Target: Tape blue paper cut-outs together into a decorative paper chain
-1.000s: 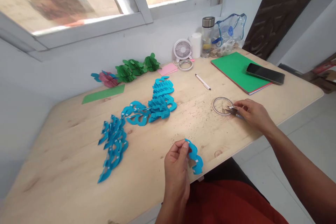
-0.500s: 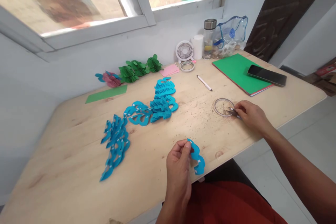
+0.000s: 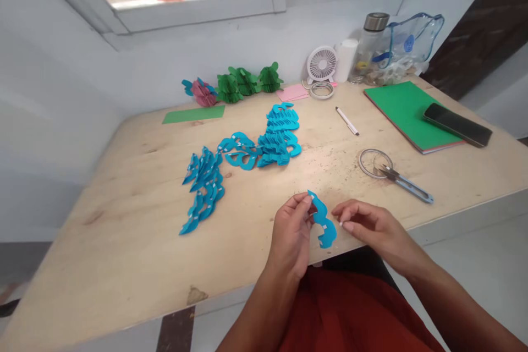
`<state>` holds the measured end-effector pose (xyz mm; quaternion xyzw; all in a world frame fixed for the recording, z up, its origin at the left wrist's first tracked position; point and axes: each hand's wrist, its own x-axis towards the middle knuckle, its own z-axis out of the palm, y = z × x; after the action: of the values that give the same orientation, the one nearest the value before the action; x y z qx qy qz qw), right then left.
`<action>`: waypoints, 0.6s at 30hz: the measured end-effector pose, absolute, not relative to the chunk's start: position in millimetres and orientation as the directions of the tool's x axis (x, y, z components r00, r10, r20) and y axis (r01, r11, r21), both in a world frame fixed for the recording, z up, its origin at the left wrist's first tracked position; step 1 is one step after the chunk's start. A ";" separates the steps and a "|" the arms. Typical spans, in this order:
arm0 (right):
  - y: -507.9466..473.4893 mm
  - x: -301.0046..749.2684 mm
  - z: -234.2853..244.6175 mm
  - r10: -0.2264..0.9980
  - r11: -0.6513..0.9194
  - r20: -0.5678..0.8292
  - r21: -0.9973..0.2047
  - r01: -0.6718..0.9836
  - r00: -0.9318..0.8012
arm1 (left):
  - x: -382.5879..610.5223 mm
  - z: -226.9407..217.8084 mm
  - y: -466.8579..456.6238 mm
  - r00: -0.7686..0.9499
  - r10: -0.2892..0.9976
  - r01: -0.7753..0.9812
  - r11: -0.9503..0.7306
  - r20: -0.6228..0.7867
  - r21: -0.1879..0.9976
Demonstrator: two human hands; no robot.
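My left hand (image 3: 291,236) pinches a small blue paper cutout (image 3: 324,225) by its upper edge, just above the near edge of the wooden table (image 3: 124,220). My right hand (image 3: 371,228) is right beside the cutout's right side, fingers curled, with a tiny white bit at the thumb and fingertip. A metal cutting tool (image 3: 406,182) lies on the table behind my right hand, its tip resting on a clear tape ring (image 3: 371,160). A long chain of joined blue cutouts (image 3: 247,154) lies across the middle of the table.
A green notebook (image 3: 406,110) with a phone (image 3: 457,125) on it lies at the right. A pen (image 3: 347,121), small fan (image 3: 322,64), bottle (image 3: 368,47), clear pouch (image 3: 406,49), green paper decorations (image 3: 245,81) and a green strip (image 3: 193,114) sit along the wall.
My right hand left the cutting tool by the tape ring and came back to the blue cutout. My left hand stayed closed on the cutout. The view shifted left and down.
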<state>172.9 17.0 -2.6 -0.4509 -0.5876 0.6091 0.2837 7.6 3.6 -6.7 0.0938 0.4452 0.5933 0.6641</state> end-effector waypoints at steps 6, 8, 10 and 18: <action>7.7 155.6 4.1 0.798 -0.182 -0.216 -0.976 0.117 -0.563 | -3.5 -6.3 3.0 -0.018 0.880 -0.773 0.289 -0.474 0.565; 7.6 152.2 4.5 0.792 -0.200 -0.236 -0.972 0.126 -0.563 | -6.0 -7.8 2.8 0.032 0.881 -0.787 0.313 -0.473 0.531; 6.9 148.1 4.0 0.800 -0.210 -0.240 -0.970 0.119 -0.549 | -7.4 -9.0 2.8 0.063 0.877 -0.794 0.333 -0.476 0.508; 6.0 134.5 1.7 0.921 -0.123 -0.192 -0.969 0.214 -0.338 | -9.6 -10.4 -10.9 -0.114 0.920 -0.562 0.251 -0.375 0.788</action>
<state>134.5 6.0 1.7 -0.4851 -0.5853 0.5712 0.3095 -9.6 -10.9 -10.4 0.1909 0.4683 0.5813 0.6375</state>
